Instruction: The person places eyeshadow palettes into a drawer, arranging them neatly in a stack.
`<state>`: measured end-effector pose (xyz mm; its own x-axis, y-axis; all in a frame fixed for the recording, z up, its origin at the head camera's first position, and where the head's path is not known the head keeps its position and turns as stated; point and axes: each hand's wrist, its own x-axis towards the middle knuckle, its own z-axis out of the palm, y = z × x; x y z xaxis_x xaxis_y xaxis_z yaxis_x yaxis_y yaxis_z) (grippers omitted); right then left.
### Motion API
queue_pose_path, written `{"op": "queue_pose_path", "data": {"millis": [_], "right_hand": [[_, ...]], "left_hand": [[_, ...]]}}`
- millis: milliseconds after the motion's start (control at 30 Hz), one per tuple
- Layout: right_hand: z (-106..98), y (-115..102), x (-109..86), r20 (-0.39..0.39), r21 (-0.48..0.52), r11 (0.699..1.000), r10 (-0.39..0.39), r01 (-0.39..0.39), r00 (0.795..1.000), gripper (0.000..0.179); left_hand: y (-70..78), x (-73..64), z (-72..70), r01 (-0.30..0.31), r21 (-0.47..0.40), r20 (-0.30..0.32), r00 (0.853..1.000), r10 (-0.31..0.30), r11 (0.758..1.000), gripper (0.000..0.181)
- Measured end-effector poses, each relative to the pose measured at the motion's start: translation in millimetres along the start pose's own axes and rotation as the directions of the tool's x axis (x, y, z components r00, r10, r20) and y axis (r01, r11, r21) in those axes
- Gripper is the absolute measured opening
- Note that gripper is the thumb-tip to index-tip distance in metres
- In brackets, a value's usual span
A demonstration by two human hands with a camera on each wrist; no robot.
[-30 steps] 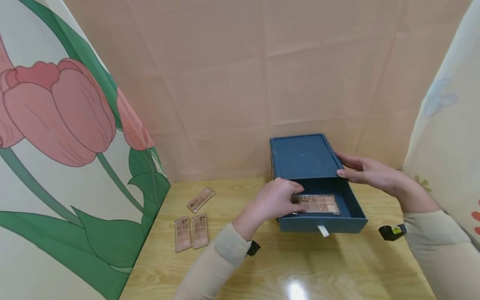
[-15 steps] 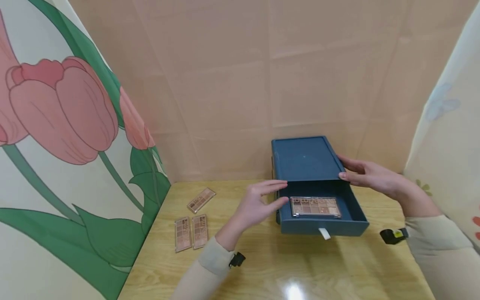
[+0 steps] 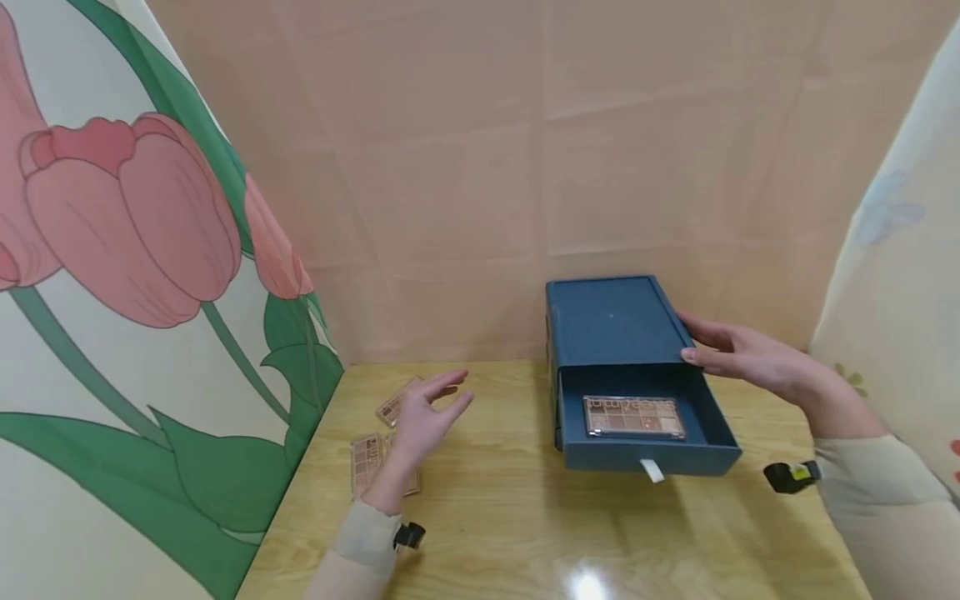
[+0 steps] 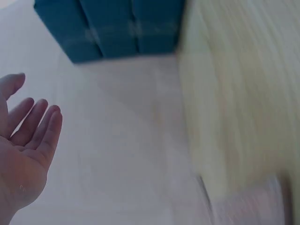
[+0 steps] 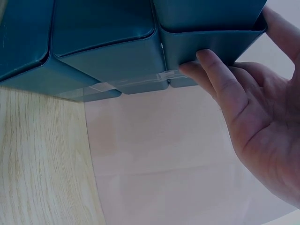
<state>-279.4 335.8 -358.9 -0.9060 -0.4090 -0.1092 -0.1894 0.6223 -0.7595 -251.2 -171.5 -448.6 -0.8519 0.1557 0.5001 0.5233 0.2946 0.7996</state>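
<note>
In the head view my left hand [image 3: 422, 421] hangs over the left of the table, fingers spread and thumb apart, holding nothing. Below it lie eyeshadow palettes: one tilted palette [image 3: 393, 407], one upright palette [image 3: 366, 462], and another mostly covered by the hand. A blurred palette [image 4: 253, 206] shows in the left wrist view. My right hand [image 3: 757, 362] rests against a blue drawer box [image 3: 618, 321], with fingers on its right side and thumb near the front top edge. The top drawer [image 3: 652, 458] stands pulled out; a palette [image 3: 633, 417] lies inside it.
A white pull tab [image 3: 651, 471] sticks out from the drawer's front. Stacked drawer units [image 5: 108, 56] make up the box in the right wrist view. Behind the wooden table [image 3: 495, 517] hangs a pinkish cloth [image 3: 420, 208]; a tulip-patterned panel [image 3: 135, 217] stands left.
My left hand has let go of the palette in the drawer and moved left, over the palettes on the table. The right hand has stayed at the box.
</note>
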Motion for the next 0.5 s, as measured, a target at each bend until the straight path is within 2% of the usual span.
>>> {"op": "queue_pose_path", "data": {"millis": [133,200,333,400,500], "right_hand": [[-1.5,1.2,0.7,-0.001,-0.001,1.000,0.001,-0.001,1.000,0.082],[-1.8,1.6,1.3,0.000,-0.001,1.000,-0.005,0.005,1.000,0.082],[-1.7,2.7,2.2,0.003,-0.002,1.000,-0.010,0.010,1.000,0.082],[-2.3,3.4,2.3,0.006,0.002,1.000,-0.010,0.010,1.000,0.082],[-3.9,4.4,2.0,0.005,0.004,1.000,-0.006,0.006,1.000,0.082]], "left_hand": [[-25.2,-9.5,-24.9,0.095,-0.036,-0.056,0.994,-0.097,0.995,0.033],[-36.6,-13.3,-37.3,0.166,-0.043,-0.097,0.981,-0.169,0.985,0.033],[-56.8,-17.5,-59.0,0.278,-0.020,-0.170,0.946,-0.278,0.960,0.033],[-66.1,-18.3,-67.2,0.324,0.016,-0.188,0.930,-0.315,0.946,0.035],[-79.6,-17.9,-76.4,0.368,0.065,-0.192,0.917,-0.351,0.927,0.039]]}}
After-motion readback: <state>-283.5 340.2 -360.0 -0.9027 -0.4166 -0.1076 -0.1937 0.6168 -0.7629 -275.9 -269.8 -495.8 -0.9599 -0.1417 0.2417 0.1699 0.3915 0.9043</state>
